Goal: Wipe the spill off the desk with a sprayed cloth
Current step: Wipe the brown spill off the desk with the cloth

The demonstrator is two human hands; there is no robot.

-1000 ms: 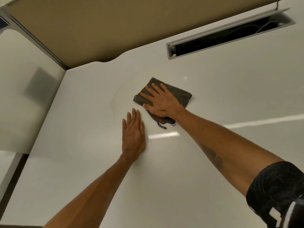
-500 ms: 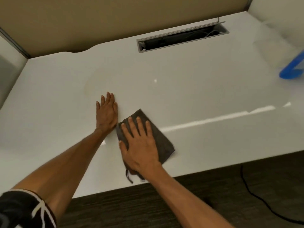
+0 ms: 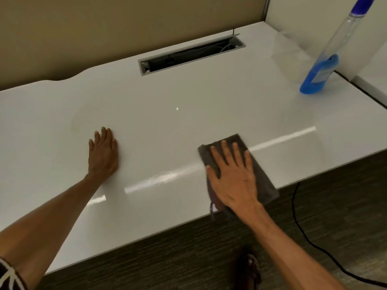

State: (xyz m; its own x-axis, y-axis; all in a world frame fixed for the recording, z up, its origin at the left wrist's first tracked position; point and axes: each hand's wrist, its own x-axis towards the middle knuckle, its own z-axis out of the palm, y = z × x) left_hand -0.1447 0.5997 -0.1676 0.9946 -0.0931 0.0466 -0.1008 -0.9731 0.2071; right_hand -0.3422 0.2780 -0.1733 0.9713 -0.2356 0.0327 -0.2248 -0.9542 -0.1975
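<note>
A dark grey cloth (image 3: 265,181) lies flat on the white desk (image 3: 188,122) near its front edge, right of centre. My right hand (image 3: 234,178) presses down on the cloth with fingers spread. My left hand (image 3: 103,153) rests flat on the bare desk to the left, fingers together, holding nothing. A faint ring-shaped stain (image 3: 77,124) shows just beyond and left of my left hand. A spray bottle (image 3: 322,68) with blue liquid stands at the desk's far right.
An open cable slot (image 3: 190,55) is cut into the back of the desk. A tan partition (image 3: 104,28) runs behind it. A black cable (image 3: 303,231) trails over the dark carpet below the front edge. A foot (image 3: 250,268) shows on the floor.
My right hand has slid the cloth from beside my left hand far to the right along the front edge. The view has swung right, bringing the spray bottle in. My left hand stays planted.
</note>
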